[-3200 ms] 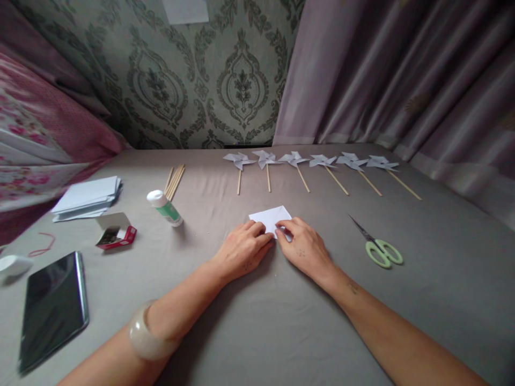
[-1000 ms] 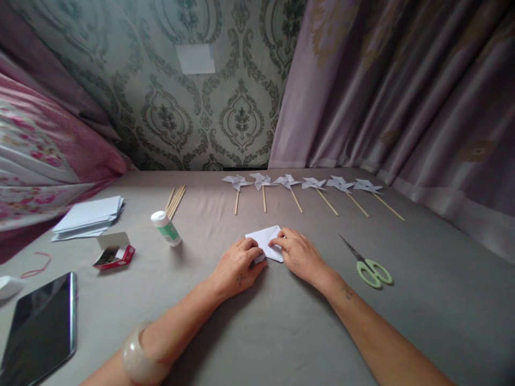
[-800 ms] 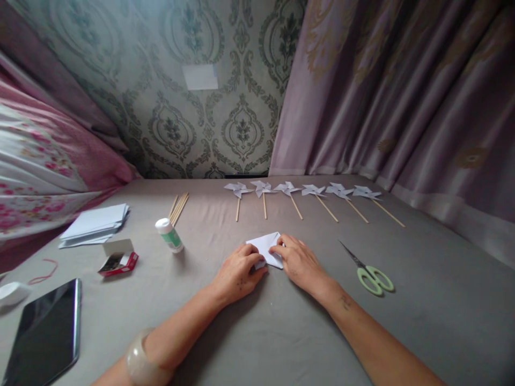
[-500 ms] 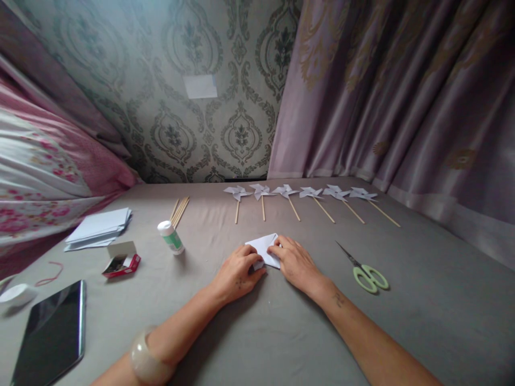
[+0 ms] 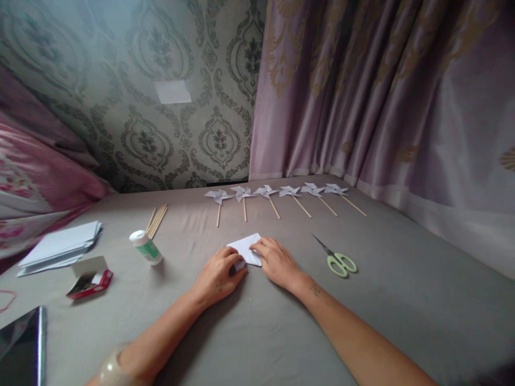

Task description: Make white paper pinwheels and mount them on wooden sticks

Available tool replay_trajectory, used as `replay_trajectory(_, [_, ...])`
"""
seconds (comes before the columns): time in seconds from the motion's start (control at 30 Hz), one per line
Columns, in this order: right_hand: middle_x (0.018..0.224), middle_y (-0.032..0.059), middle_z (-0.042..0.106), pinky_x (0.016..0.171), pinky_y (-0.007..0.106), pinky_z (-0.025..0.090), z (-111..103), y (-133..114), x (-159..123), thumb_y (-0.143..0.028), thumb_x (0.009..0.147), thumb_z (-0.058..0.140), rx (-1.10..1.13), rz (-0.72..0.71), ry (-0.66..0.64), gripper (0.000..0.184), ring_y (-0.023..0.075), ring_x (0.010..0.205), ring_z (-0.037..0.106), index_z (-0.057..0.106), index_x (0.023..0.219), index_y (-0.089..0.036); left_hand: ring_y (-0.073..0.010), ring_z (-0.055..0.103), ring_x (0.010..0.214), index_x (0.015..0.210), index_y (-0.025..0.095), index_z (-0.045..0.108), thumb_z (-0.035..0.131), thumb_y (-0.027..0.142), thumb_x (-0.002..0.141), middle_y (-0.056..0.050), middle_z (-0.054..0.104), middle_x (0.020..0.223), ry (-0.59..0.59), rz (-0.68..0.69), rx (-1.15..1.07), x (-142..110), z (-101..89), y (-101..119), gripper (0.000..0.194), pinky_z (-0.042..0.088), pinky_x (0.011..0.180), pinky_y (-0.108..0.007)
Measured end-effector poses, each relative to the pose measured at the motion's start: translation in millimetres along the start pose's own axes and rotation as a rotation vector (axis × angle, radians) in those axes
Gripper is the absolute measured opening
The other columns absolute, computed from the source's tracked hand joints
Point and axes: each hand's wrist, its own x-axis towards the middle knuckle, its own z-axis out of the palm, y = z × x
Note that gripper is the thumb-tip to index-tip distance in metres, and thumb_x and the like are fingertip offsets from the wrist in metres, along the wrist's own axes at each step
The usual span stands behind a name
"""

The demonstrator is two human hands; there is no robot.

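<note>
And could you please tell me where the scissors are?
In the head view, the scissors lie right of the right hand, nearer than the pinwheels.

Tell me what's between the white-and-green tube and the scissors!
From left to right, the head view shows the left hand, the white paper and the right hand.

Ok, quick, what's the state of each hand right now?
Left hand: closed, holding the folded white paper.
Right hand: touching the paper; grip can't be told.
</note>
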Motion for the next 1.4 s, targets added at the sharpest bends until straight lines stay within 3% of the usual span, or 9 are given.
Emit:
replay_trajectory(0.2, [0.109, 0.01, 0.066, 0.094, 0.029, 0.042, -3, 10, -1, -0.001, 0.081, 0.04, 0.083, 0.029, 0.113, 0.044, 0.019, 0.105, 0.057, 0.063, 0.115, -0.017, -0.0208, 0.061, 0.09, 0.094, 0.018, 0.066, 0.057, 0.021, 0.082, -0.007, 0.065, 0.099, -0.01, -0.003, 0.043, 1, -2.0, 1, 0.016, 0.051, 0.081, -0.033])
replay_trajectory(0.4, [0.101, 0.009, 0.068, 0.087, 0.03, 0.045, -17, 29, -6, -0.004, 0.082, 0.042, 0.08, 0.139, 0.193, 0.037, 0.0189, 0.094, 0.061, 0.066, 0.107, -0.016, -0.0218, 0.062, 0.093, 0.094, 0.018, 0.066, 0.053, 0.018, 0.082, -0.008, 0.066, 0.101, -0.022, -0.011, 0.088, 1, -6.5, 2, 0.018, 0.051, 0.084, -0.034])
replay_trajectory(0.6, [0.103, 0.0076, 0.067, 0.079, 0.029, 0.046, -25, 37, -10, -0.007, 0.08, 0.05, 0.093, 0.126, 0.072, 0.03, 0.0157, 0.082, 0.061, 0.067, 0.103, -0.017, -0.0209, 0.061, 0.094, 0.092, 0.017, 0.067, 0.051, 0.013, 0.079, -0.007, 0.066, 0.101, -0.022, -0.005, 0.096, 1, -6.9, -3, 0.021, 0.051, 0.084, -0.033])
replay_trajectory(0.93, [0.095, 0.0044, 0.064, 0.073, 0.027, 0.045, -23, 24, -15, -0.013, 0.08, 0.058, 0.126, 0.015, -0.065, 0.024, 0.0136, 0.076, 0.059, 0.067, 0.102, -0.018, -0.0222, 0.057, 0.096, 0.096, 0.017, 0.069, 0.043, 0.015, 0.088, -0.009, 0.066, 0.101, 0.0, 0.03, 0.125, 4, -7.9, -19, 0.027, 0.049, 0.086, -0.036])
replay_trajectory(1.03, [0.1, 0.0051, 0.063, 0.078, 0.029, 0.046, -22, 17, -17, -0.019, 0.078, 0.064, 0.17, -0.045, -0.073, 0.025, 0.015, 0.081, 0.059, 0.066, 0.103, -0.019, -0.0221, 0.057, 0.095, 0.096, 0.018, 0.068, 0.041, 0.016, 0.09, -0.009, 0.066, 0.1, 0.004, 0.007, 0.1, 4, -5.8, -24, 0.028, 0.049, 0.084, -0.036])
replay_trajectory(1.2, [0.115, 0.0072, 0.061, 0.091, 0.034, 0.044, -13, 6, -19, -0.022, 0.078, 0.068, 0.198, -0.143, -0.072, 0.029, 0.0202, 0.105, 0.056, 0.064, 0.106, -0.02, -0.0201, 0.059, 0.095, 0.101, 0.018, 0.065, 0.04, 0.016, 0.091, -0.008, 0.067, 0.101, 0.033, -0.016, 0.045, 5, -2.2, -29, 0.027, 0.048, 0.085, -0.033])
replay_trajectory(1.4, [0.109, 0.0076, 0.066, 0.091, 0.037, 0.044, -6, 3, -17, -0.028, 0.081, 0.067, 0.101, -0.151, -0.061, 0.025, 0.0227, 0.104, 0.056, 0.065, 0.105, -0.021, -0.0196, 0.061, 0.095, 0.103, 0.017, 0.064, 0.04, 0.015, 0.09, -0.008, 0.068, 0.1, 0.029, -0.026, 0.031, 6, -2.4, -32, 0.027, 0.048, 0.086, -0.032])
